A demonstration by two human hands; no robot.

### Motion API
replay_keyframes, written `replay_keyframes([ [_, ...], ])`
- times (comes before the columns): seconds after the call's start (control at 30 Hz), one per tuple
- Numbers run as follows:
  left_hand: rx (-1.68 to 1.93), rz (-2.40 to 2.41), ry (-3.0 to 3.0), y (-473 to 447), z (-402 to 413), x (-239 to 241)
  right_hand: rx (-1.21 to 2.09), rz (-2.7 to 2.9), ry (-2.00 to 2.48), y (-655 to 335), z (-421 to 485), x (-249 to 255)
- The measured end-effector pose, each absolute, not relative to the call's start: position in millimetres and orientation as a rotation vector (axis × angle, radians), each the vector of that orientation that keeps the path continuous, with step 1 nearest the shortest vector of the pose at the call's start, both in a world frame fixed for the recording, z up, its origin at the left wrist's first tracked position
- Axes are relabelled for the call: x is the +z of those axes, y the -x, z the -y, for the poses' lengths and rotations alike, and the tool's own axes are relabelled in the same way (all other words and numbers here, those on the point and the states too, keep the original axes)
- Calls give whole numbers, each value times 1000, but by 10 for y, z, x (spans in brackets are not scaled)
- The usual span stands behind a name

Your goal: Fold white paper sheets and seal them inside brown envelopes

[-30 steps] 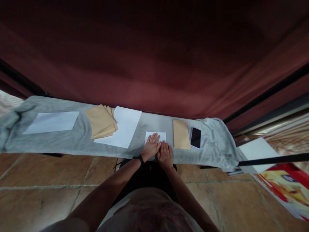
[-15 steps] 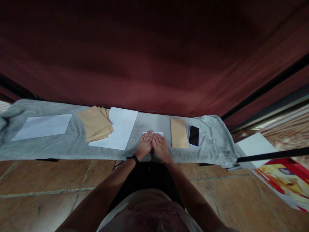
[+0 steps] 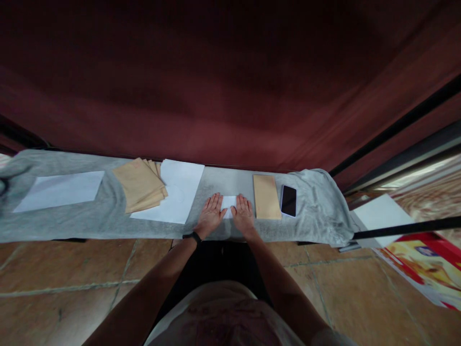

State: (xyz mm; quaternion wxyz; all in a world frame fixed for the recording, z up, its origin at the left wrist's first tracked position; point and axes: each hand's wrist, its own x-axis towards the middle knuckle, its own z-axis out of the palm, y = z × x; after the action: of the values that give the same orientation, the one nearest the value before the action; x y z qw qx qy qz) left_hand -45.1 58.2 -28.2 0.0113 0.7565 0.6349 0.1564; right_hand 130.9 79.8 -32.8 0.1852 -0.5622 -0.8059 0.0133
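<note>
A small white piece of paper [image 3: 228,203], seemingly folded, lies on the grey cloth between my hands, which cover its two sides. My left hand [image 3: 211,211] rests palm down over its left side, fingers stretched out and pointing away from me. Over the right side my right hand [image 3: 243,213] lies flat in the same way, thumb turned inward. Just right of that hand is a brown envelope [image 3: 267,197]. Left of my left hand, a stack of white paper sheets [image 3: 182,192] sits partly under several fanned brown envelopes [image 3: 139,185].
A phone [image 3: 288,201] lies right of the single envelope. At the far left is another white sheet [image 3: 59,191]. The grey cloth [image 3: 108,226] covers a narrow surface against a dark red curtain [image 3: 216,125]. A red and yellow box [image 3: 432,264] stands at the right.
My hands have slid apart from the middle of the small paper, left hand leftward and right hand slightly rightward. More of the paper's middle now shows.
</note>
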Motion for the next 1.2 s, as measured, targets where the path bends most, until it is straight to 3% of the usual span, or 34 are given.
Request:
replay_keyframes([
  [0.43,519,-2144,-2234,425,-529,-251,31,2254,1642,-1335,-753,-329],
  [0.63,457,-1860,-2445,135,-298,-245,98,2307,1660,-1353,-746,-300],
  [1.2,433,-1895,-2432,423,-258,-199,144,2371,1634,-1256,-1200,-56],
])
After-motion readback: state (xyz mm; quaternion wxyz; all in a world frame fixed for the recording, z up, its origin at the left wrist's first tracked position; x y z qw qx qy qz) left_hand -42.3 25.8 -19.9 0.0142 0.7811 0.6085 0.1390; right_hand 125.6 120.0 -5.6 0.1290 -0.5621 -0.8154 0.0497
